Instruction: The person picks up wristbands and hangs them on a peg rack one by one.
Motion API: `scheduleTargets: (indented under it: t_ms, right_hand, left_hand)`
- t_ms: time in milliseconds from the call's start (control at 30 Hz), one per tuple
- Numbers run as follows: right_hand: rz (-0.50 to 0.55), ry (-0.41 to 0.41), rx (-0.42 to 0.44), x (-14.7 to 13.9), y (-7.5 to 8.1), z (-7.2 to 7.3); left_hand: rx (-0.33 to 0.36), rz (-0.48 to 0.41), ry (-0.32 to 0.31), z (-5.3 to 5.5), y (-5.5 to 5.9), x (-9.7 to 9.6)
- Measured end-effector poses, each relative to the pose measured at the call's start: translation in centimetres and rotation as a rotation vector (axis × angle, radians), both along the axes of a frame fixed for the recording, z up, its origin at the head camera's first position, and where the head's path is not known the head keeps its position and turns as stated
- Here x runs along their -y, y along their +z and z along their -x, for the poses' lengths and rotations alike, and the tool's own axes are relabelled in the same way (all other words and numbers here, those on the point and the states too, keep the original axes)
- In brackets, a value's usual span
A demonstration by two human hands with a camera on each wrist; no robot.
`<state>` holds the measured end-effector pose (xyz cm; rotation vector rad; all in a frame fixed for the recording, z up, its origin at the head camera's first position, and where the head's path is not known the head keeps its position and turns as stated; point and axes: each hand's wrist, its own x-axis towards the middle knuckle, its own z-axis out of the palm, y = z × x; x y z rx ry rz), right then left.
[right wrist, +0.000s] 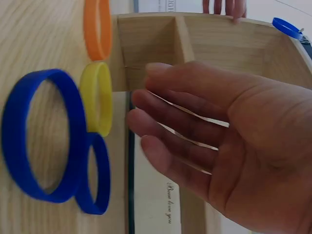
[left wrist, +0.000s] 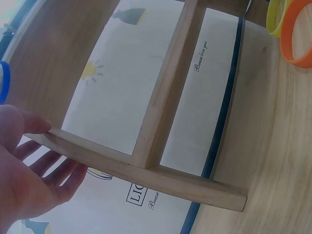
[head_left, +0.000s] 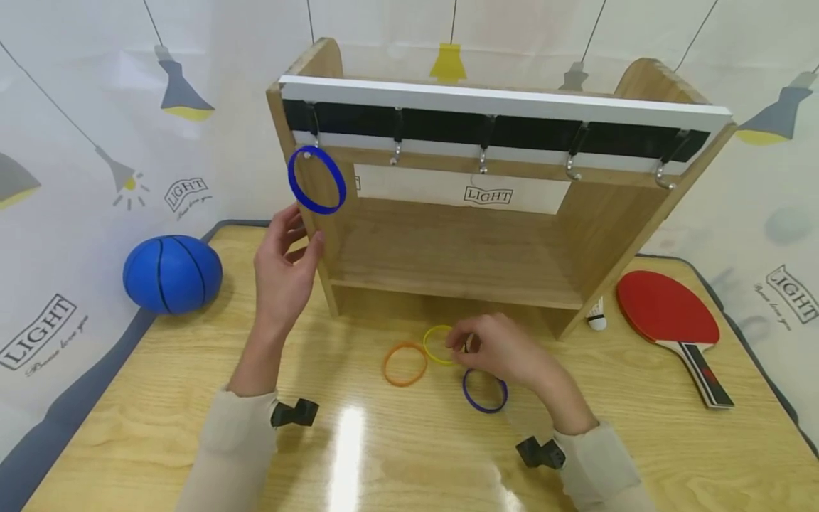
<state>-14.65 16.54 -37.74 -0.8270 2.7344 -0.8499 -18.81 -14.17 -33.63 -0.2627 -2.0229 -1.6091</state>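
Observation:
A wooden rack (head_left: 448, 249) carries a row of metal hooks on a black and white rail (head_left: 441, 128). My left hand (head_left: 284, 274) grips its left side panel (left wrist: 97, 157), thumb on one face and fingers behind. From the leftmost hook hangs a blue ring (head_left: 323, 210). Over the table, my right hand (head_left: 499, 348) hovers beside a yellow ring (head_left: 426, 346), its fingers loosely bent around nothing. An orange ring (head_left: 403, 385) lies to the left, a blue ring (head_left: 488, 410) below the hand. Another blue ring (right wrist: 100, 204) shows in the right wrist view, mostly hidden by my hand in the head view.
A blue ball (head_left: 173, 274) sits at the table's left edge. Right of the rack are a white shuttlecock (head_left: 597, 316) and a red table tennis paddle (head_left: 668, 309). A printed sheet backdrop (head_left: 211, 43) rises behind the table.

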Motion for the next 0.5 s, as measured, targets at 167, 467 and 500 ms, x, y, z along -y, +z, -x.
scheduleTargets:
  t_ms: [167,467,500]
  right_hand:
    - [-0.07,0.045,-0.005,-0.2,-1.2,0.3]
    - [-0.095,0.065,-0.055,-0.1,-2.4,0.6]
    - [-0.098,0.063,-0.056,0.0,-2.4,0.6]
  left_hand:
    - [0.007,0.01,-0.006,-1.1,1.2,-0.5]
    - [0.007,0.004,-0.004,-0.1,0.0,0.0]
    - [0.005,0.003,-0.004,0.1,-0.3,0.2]
